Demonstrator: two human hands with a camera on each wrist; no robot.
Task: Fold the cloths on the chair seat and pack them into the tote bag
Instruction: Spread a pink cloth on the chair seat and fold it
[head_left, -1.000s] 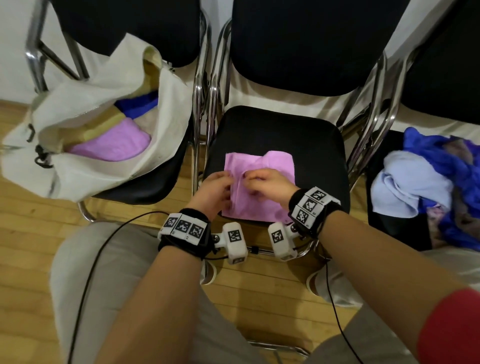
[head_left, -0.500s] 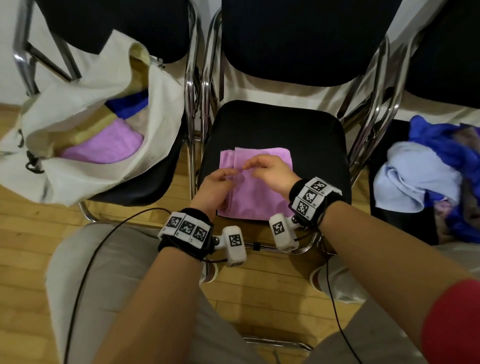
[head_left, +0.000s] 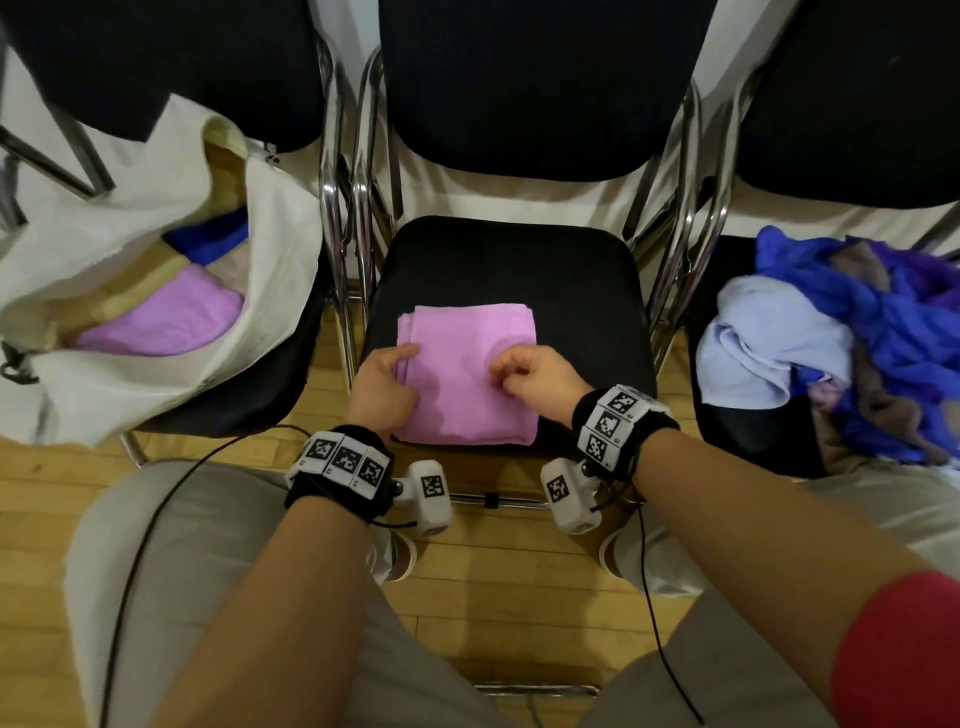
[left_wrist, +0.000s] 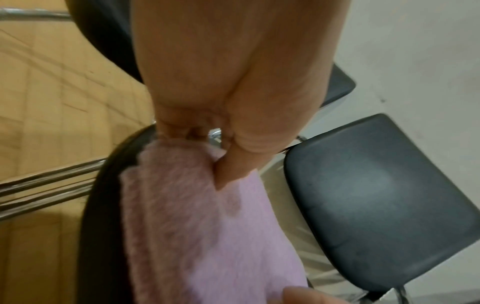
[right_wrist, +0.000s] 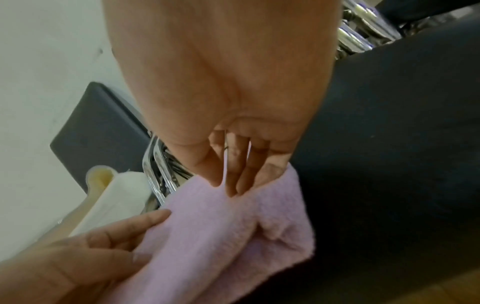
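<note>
A pink cloth (head_left: 467, 384) lies folded into a neat rectangle on the middle chair's black seat (head_left: 509, 265). My left hand (head_left: 387, 374) is at its left edge; in the left wrist view the left hand (left_wrist: 215, 148) pinches the pink cloth (left_wrist: 207, 236), thumb on top, fingers curled at the hem. My right hand (head_left: 524, 371) rests on the cloth's right half. The right wrist view shows the right hand (right_wrist: 233, 181) with fairly straight fingers, tips touching the pink cloth (right_wrist: 221, 236). The cream tote bag (head_left: 156, 395) gapes on the left chair with folded pink, blue and tan cloths inside.
On the right chair lies a loose pile of cloths (head_left: 831, 353), pale blue, deep blue and brown. Chrome chair legs (head_left: 343, 249) stand between the middle seat and the tote. My knees and the wooden floor (head_left: 498, 571) are below.
The crumpled pink cloth has been folded and smoothed into a rectangle. My hands have moved apart from its middle, the left to the left edge, the right toward the right side.
</note>
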